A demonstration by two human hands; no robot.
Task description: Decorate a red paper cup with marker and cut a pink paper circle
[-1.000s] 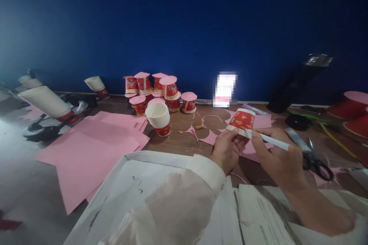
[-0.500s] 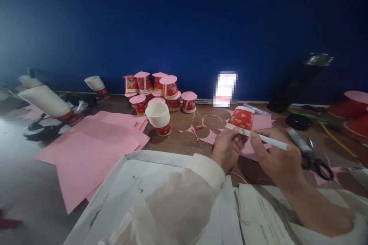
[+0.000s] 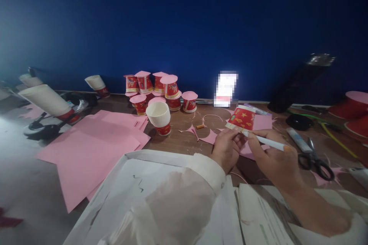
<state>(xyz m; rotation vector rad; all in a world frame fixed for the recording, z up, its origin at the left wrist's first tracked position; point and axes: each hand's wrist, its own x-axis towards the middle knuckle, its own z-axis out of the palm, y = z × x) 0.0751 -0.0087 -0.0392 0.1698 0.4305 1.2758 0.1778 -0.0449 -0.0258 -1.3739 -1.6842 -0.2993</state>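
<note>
1. While the left hand point(image 3: 227, 149) pinched the pale rim of the red paper cup point(image 3: 243, 116), the white pen point(image 3: 271, 141) met that rim area from the cup's right, its long axis slanting away rightward and down in the view. Whether its tip touched the cup could not be told.
2. The cup lay tilted just beyond the left fingers, base away from them and rim toward them. The left hand was the nearer, touching it; the right hand point(image 3: 277, 157) sat just beside the cup's lower right.
3. The left grip was narrow, thumb and fingertips closed at the rim; the right fingers were wrapped closely about the pen.
4. Just right of the cup lay pink paper point(image 3: 263, 121); farther right, a white tube point(image 3: 299, 139) and black-handled scissors point(image 3: 317, 162).
5. Well left of the cup stood a stack of nested paper cups point(image 3: 158, 116), with pink-topped cups point(image 3: 171, 88) behind it and pink sheets point(image 3: 94, 145) farther left.
</note>
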